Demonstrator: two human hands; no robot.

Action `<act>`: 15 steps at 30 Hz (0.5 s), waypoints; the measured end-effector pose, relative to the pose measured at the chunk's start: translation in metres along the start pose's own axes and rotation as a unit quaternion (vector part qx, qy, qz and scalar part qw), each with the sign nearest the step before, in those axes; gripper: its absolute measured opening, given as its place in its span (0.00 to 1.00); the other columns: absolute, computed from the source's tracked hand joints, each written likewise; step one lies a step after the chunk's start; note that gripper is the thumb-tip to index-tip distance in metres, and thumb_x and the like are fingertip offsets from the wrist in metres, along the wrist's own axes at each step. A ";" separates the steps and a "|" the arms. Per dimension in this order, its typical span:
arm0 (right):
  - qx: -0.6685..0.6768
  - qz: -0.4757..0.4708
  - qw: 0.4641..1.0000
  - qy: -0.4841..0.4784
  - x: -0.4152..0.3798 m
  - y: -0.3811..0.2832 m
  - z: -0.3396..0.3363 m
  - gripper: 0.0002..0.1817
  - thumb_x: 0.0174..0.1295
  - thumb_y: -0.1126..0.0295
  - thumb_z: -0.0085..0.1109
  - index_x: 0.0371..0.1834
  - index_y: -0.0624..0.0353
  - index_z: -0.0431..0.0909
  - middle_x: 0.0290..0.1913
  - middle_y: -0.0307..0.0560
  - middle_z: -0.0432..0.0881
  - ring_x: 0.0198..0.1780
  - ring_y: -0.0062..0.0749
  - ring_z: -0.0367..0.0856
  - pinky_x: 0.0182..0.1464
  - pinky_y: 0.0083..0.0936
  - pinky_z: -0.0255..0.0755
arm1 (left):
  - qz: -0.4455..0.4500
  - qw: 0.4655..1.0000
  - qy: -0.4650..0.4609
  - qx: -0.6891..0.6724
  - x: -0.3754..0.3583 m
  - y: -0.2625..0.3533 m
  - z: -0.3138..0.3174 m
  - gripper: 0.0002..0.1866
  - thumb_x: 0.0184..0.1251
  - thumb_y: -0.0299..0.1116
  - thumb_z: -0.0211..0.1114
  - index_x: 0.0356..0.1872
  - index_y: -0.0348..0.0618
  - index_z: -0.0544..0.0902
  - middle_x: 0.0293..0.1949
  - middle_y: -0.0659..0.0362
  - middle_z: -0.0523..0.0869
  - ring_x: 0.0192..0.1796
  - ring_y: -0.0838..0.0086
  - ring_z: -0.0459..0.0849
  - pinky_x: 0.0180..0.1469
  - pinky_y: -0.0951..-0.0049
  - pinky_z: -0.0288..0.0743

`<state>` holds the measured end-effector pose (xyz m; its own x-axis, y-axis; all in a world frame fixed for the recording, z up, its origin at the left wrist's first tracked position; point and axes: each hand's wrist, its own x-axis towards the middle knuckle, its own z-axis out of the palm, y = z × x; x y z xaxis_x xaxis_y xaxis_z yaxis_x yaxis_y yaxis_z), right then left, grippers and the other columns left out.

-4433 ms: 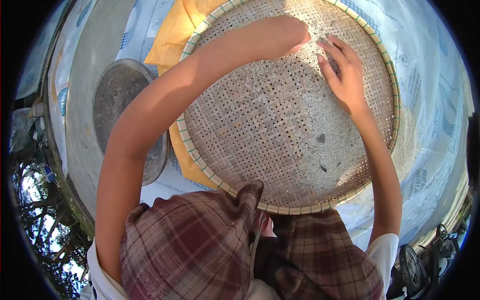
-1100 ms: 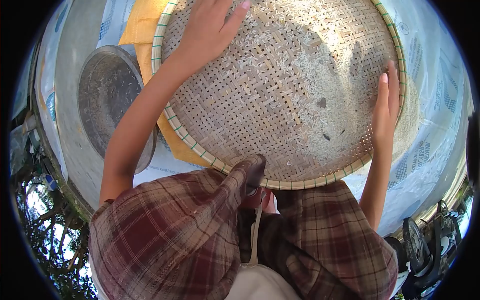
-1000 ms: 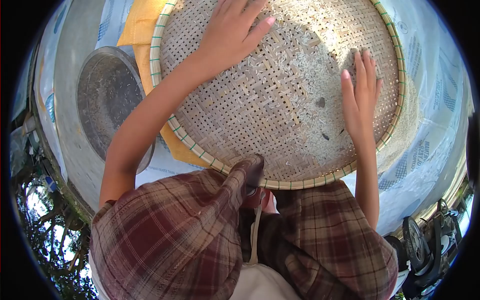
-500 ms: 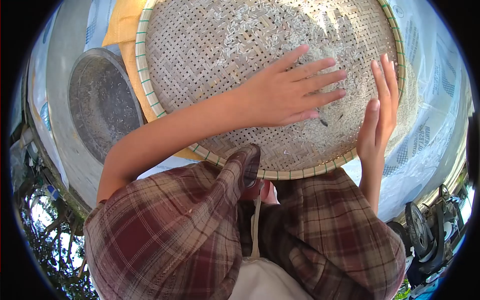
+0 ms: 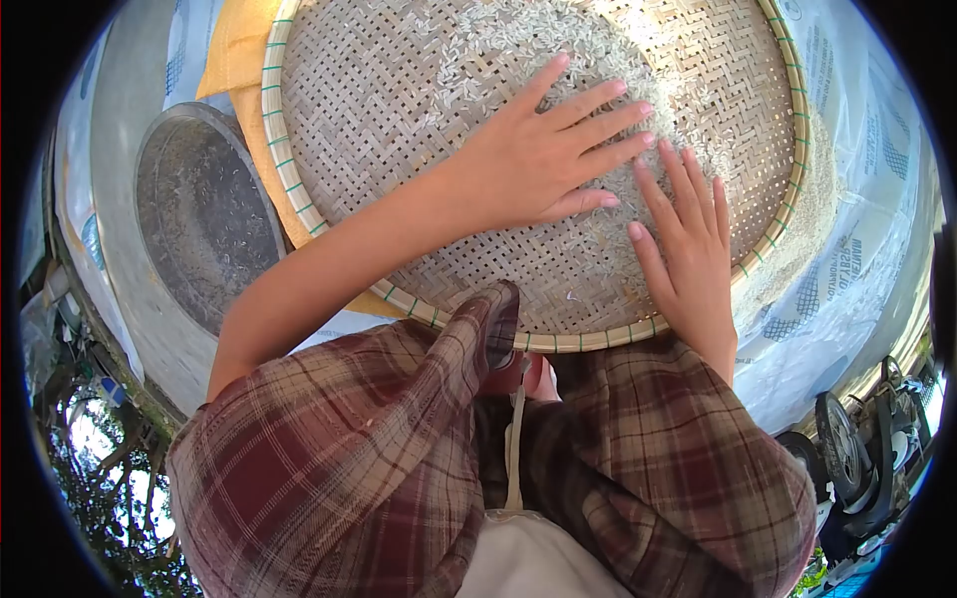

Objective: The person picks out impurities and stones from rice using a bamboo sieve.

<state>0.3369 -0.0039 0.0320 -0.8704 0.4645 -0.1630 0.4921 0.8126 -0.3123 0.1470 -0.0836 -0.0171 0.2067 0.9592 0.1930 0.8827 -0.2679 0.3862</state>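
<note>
A round woven bamboo tray (image 5: 349, 110) with a green-stitched rim rests close against my knees. White rice grains (image 5: 518, 35) are spread over its upper middle, with a denser band beneath and beyond my fingers. My left hand (image 5: 543, 154) lies palm down over the rice, fingers spread and pointing right. On the right side of the tray, my right hand (image 5: 693, 244) reaches in over the near rim, fingers extended, its tips close to the left fingertips. Neither hand grips anything. Whatever lies under the palms is hidden.
A dark grey basin (image 5: 209, 219) with a few scattered grains stands left of the tray, beside an orange cloth or sack (image 5: 244, 50). Printed plastic sheeting (image 5: 877, 199) covers the ground at right, with more rice (image 5: 812, 219) by the rim. A motorbike (image 5: 857, 458) is at lower right.
My right hand has moved left from the tray's right rim onto the rice and turned palm down. The left hand has shifted slightly up and left. Grains have gathered more toward the upper middle.
</note>
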 end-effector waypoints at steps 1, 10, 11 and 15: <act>-0.007 -0.010 0.999 -0.036 0.001 0.001 0.002 0.28 0.61 0.63 0.49 0.66 0.52 0.60 0.68 0.47 0.58 0.71 0.41 0.51 0.69 0.44 0.40 | 0.000 1.000 -0.001 0.000 -0.002 -0.002 -0.001 0.30 0.60 0.49 0.57 0.64 0.54 0.65 0.66 0.61 0.63 0.68 0.67 0.58 0.68 0.52 0.47; -0.024 0.039 0.997 0.065 0.005 0.019 -0.008 0.24 0.61 0.61 0.51 0.61 0.53 0.67 0.64 0.47 0.64 0.68 0.43 0.56 0.68 0.46 0.44 | -0.164 0.983 0.080 -0.025 -0.012 -0.009 -0.023 0.19 0.56 0.37 0.63 0.51 0.48 0.77 0.58 0.58 0.72 0.63 0.66 0.67 0.62 0.62 0.60; -0.002 0.030 0.994 0.103 0.007 0.020 -0.010 0.24 0.61 0.62 0.51 0.61 0.54 0.67 0.64 0.46 0.64 0.68 0.44 0.56 0.67 0.46 0.45 | -0.119 0.986 0.095 -0.061 -0.007 -0.002 -0.018 0.19 0.55 0.35 0.64 0.50 0.47 0.78 0.57 0.58 0.73 0.63 0.66 0.67 0.62 0.63 0.61; 0.026 -0.007 0.997 0.066 0.011 0.007 -0.012 0.23 0.60 0.63 0.52 0.60 0.52 0.69 0.63 0.46 0.65 0.66 0.43 0.59 0.67 0.46 0.47 | 0.018 0.992 0.096 -0.081 0.003 0.017 -0.003 0.17 0.53 0.33 0.65 0.47 0.48 0.79 0.55 0.59 0.75 0.60 0.66 0.70 0.61 0.64 0.62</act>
<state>0.3315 0.0113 0.0390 -0.8663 0.4983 -0.0354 0.4757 0.8013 -0.3628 0.1616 -0.0858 -0.0076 0.1388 0.9183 0.3708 0.7941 -0.3269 0.5124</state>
